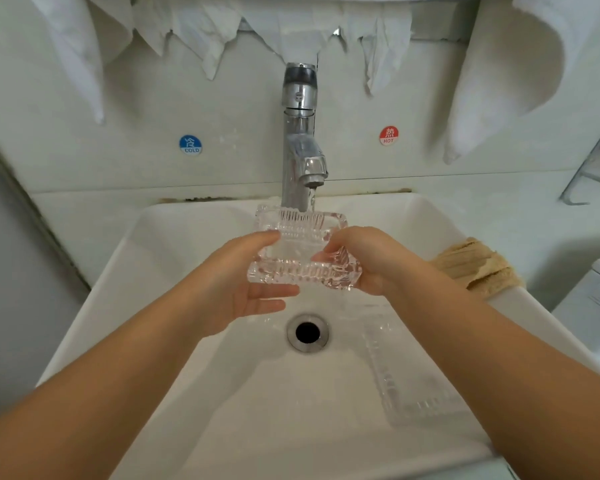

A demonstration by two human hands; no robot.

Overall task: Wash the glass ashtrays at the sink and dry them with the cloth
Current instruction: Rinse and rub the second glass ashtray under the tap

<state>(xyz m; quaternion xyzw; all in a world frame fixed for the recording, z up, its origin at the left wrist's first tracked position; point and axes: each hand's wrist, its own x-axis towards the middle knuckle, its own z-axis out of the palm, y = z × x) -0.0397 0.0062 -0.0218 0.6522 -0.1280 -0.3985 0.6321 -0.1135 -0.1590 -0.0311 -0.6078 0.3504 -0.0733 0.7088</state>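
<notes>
Both hands, left hand [238, 285] and right hand [368, 261], grip a glass ashtray [302, 251] under the tap [300, 133]; right fingertips blur behind glass. Below them, a white sink [153, 306] holds a second ashtray [413, 382], faint.

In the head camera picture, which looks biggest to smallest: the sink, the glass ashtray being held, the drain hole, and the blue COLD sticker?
1. sink
2. glass ashtray, held in both hands
3. drain hole
4. COLD sticker, though it sits farther from the camera, so this last ranking is unsure.
</notes>
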